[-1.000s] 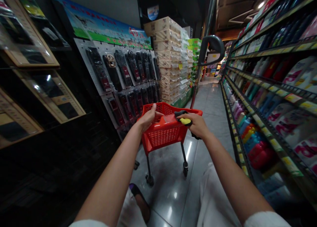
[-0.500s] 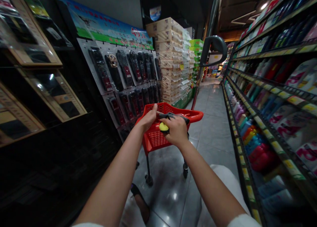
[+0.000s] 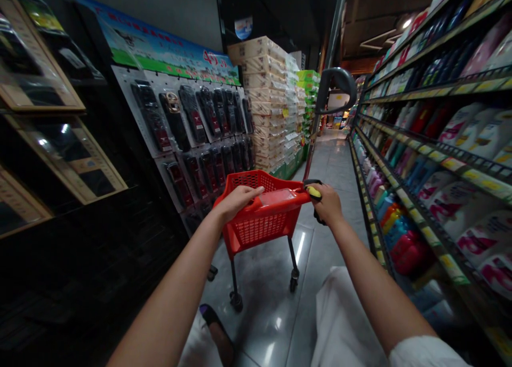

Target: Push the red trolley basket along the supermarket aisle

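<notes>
In front of me on the tiled floor stands a small red shopping cart (image 3: 256, 231) with a perforated basket and black wheels. My left hand (image 3: 240, 200) rests on the left part of its red handle bar (image 3: 280, 197), fingers wrapped round the bar. At the right end of the bar, my right hand (image 3: 328, 201) is closed on a black and yellow object (image 3: 314, 191), whose kind I cannot make out. Beyond it rises a slanted pole with a dark loop-shaped handle (image 3: 338, 89).
Belts in packaging hang on a display rack (image 3: 200, 116) at the left, with framed boxes (image 3: 76, 159) nearer. Stacked cartons (image 3: 268, 100) stand behind the cart. Shelves of bottles (image 3: 432, 143) line the right side. A tiled aisle (image 3: 330, 159) runs ahead.
My right hand has moved right with the black and yellow object, from the middle of the handle bar to its right end. More of the bar shows now. The cart sits slightly further left.
</notes>
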